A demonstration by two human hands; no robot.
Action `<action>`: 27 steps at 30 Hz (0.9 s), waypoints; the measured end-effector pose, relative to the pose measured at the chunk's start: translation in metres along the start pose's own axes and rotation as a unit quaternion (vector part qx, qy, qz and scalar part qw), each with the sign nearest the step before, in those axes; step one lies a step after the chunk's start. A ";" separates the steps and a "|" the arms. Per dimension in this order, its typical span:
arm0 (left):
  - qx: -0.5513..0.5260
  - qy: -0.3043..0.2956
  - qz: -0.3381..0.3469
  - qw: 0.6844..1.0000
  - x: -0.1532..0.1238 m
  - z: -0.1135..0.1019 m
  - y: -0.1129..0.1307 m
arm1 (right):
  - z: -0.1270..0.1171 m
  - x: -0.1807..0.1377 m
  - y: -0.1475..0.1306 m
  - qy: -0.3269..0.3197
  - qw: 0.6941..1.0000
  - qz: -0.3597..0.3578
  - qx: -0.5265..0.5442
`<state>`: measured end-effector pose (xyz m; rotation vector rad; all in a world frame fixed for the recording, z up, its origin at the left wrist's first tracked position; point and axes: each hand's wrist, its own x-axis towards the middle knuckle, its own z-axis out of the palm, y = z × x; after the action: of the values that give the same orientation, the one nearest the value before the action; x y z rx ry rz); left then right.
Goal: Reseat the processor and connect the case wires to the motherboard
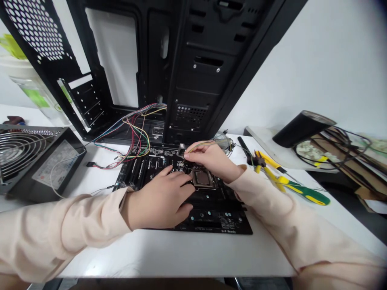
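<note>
A black motherboard lies flat on the white table, with the metal-framed processor socket near its middle. My left hand rests palm down over the board, fingers spread, the fingertips beside the socket. Just beyond the socket, my right hand is closed in a pinch at the board's far edge. Thin yellowish wires run from its fingertips back over the hand. A small white connector shows next to the fingertips. What exactly lies between them is mostly hidden.
An open black computer case stands behind the board, coloured wires trailing from it. Left is a power supply with a fan grille. Right lie a green-yellow screwdriver, yellow-handled pliers and a black cylinder.
</note>
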<state>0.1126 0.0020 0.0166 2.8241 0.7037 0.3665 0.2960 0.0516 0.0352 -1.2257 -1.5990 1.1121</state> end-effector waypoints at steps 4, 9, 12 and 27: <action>-0.004 0.005 0.004 1.000 -0.001 -0.001 0.000 | -0.016 -0.002 -0.018 0.038 0.991 0.025 0.124; -0.011 -0.001 0.009 1.000 -0.001 -0.003 0.000 | -0.047 0.002 -0.027 -0.013 0.988 0.102 0.119; -0.010 -0.001 0.008 1.000 0.000 -0.003 0.000 | -0.064 0.008 -0.021 -0.065 0.981 0.146 0.105; -0.015 -0.015 0.001 1.000 0.001 -0.006 0.001 | -0.142 -0.006 -0.036 -0.140 0.933 0.093 -0.318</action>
<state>0.1121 0.0019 0.0226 2.7952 0.6847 0.3322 0.4224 0.0643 0.1086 -1.7207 -2.2050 0.9345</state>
